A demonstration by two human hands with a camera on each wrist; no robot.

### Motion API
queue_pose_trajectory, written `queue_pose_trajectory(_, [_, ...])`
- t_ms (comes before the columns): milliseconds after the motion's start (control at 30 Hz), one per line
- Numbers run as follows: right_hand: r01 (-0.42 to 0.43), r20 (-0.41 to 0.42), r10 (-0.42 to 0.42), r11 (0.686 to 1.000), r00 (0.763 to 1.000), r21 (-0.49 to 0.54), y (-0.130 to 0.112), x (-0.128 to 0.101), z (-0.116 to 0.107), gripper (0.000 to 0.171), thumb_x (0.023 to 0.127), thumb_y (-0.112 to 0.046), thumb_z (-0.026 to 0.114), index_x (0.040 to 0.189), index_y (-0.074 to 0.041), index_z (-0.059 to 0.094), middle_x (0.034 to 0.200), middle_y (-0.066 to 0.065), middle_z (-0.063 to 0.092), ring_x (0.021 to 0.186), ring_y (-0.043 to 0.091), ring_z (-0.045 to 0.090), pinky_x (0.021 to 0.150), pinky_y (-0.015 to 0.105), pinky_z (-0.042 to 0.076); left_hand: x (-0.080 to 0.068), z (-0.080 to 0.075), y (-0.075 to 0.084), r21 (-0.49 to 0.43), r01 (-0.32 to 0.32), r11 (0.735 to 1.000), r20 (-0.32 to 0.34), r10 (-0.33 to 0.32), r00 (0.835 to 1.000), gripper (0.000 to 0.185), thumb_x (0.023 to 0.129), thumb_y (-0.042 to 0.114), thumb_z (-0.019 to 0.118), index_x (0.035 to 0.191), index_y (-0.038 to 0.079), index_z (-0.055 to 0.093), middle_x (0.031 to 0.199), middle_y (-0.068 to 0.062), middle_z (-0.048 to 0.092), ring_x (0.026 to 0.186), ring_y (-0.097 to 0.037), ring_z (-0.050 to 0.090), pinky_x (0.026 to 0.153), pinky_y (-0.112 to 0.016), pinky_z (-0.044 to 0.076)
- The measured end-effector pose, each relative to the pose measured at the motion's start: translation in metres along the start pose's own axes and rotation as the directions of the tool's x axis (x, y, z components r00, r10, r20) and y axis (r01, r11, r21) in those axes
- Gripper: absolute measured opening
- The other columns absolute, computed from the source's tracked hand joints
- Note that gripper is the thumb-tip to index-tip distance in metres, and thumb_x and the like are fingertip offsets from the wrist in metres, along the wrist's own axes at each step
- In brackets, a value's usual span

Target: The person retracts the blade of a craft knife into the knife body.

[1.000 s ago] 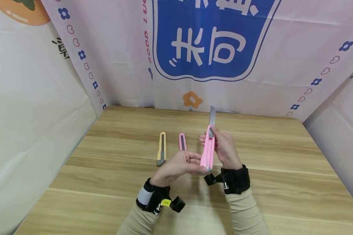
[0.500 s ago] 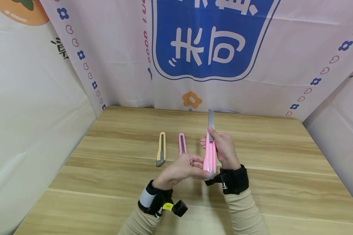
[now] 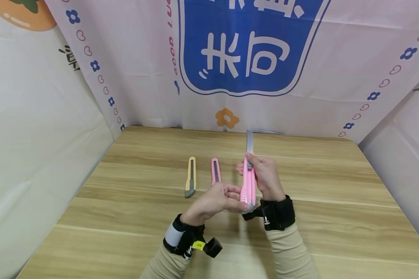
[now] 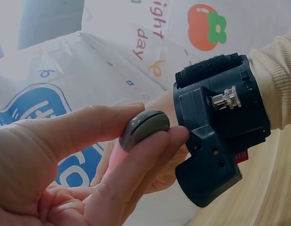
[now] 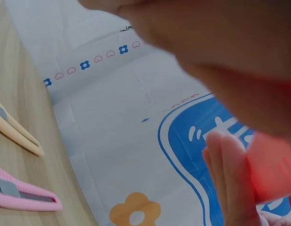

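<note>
I see the bench [image 3: 317,201] under both hands. The pink utility knife [image 3: 248,186] is held above its middle, long axis running away from me, steel blade [image 3: 249,142] pointing at the far backdrop. My right hand [image 3: 265,176] wraps the handle, thumb near the blade. My left hand [image 3: 214,199] pinches the grey end cap [image 4: 144,128].
</note>
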State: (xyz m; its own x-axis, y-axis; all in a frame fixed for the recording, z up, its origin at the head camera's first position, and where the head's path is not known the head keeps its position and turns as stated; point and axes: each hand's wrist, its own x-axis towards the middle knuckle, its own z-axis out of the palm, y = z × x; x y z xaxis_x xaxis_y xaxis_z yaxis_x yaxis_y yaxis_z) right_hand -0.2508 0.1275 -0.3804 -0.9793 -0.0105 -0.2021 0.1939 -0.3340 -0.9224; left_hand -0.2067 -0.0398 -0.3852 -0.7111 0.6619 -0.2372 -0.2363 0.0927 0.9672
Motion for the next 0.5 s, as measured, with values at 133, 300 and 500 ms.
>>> queue_pose_trajectory(133, [0.005,0.002,-0.005,1.000,1.000,0.006,-0.0007,-0.0006,0.0010,0.032,0.098,-0.014,0.054,0.071,-0.009,0.069,0.061,0.002,0.072,0.058,0.012,0.072,0.062,0.025,0.061,-0.0003,-0.0014,0.0001,-0.008,0.003,1.000,0.003,-0.003,1.000,0.037,0.085,-0.002,0.067,0.120,-0.009,0.059,0.103,-0.020,0.073,0.083,-0.005,0.069,0.080,-0.024,0.059])
queue_pose_trajectory(300, [0.015,0.000,-0.015,1.000,1.000,0.007,-0.0013,-0.0001,0.0013,0.034,0.099,-0.013,0.053,0.069,-0.011,0.069,0.060,0.002,0.072,0.057,0.011,0.071,0.060,0.024,0.060,-0.0004,-0.0012,0.0006,-0.008,0.008,1.000,-0.002,-0.008,1.000,0.037,0.085,-0.002,0.067,0.120,-0.009,0.059,0.104,-0.020,0.073,0.083,-0.005,0.069,0.081,-0.025,0.059])
queue_pose_trajectory(500, [0.027,0.012,-0.027,0.999,1.000,0.022,-0.0012,0.0007,0.0023,0.037,0.099,-0.012,0.051,0.066,-0.011,0.068,0.058,0.002,0.071,0.056,0.011,0.071,0.058,0.023,0.060,-0.0007,-0.0006,0.0009,-0.005,0.007,1.000,-0.018,-0.007,1.000,0.038,0.084,-0.003,0.066,0.121,-0.009,0.059,0.104,-0.020,0.073,0.082,-0.005,0.068,0.080,-0.024,0.059])
